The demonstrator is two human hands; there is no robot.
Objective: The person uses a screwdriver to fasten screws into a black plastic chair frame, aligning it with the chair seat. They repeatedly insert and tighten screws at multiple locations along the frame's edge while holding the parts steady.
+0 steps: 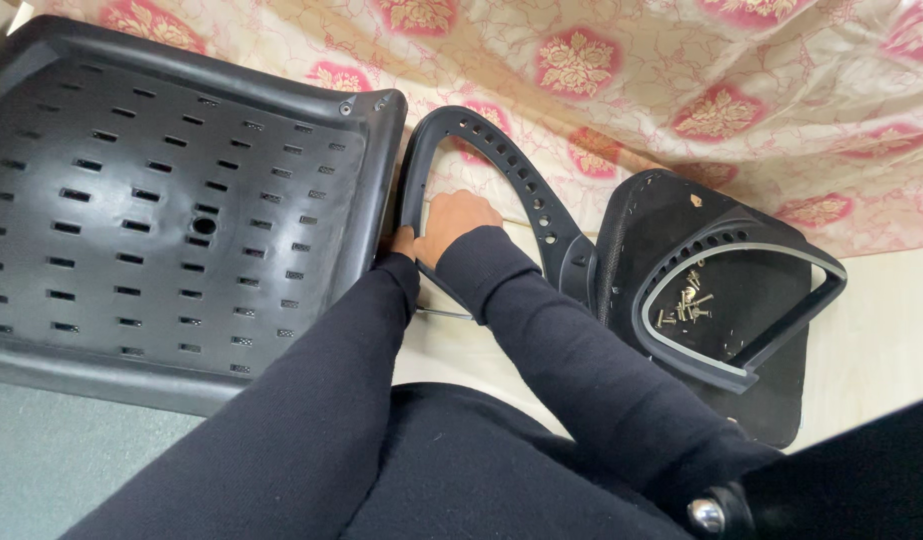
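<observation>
A pale floor is seen from above, with a cream cloth (681, 70) printed with pink flowers spread across the top of the view. At the left a black perforated plastic chair shell (151, 220) lies flat, its slotted face turned up. Just beside its right edge a curved black armrest loop (511, 170) with a row of holes is stood against the shell. The right hand (456, 222) is closed around the inner side of this loop, fingers curled together on the bar. The left hand (403, 243) is mostly hidden behind the right wrist and the dark sleeves; only a small part is seen at the shell's edge, touching it, and whether its fingers are spread or closed cannot be told. A thin metal rod (443, 314) is glimpsed below the hands. To the right, well apart from the hands, a black seat pad (661, 215) lies on the floor; on it a second armrest loop (741, 305) is laid, serving as a ring within which a small heap of brass-coloured screws (686, 305) is gathered.
</observation>
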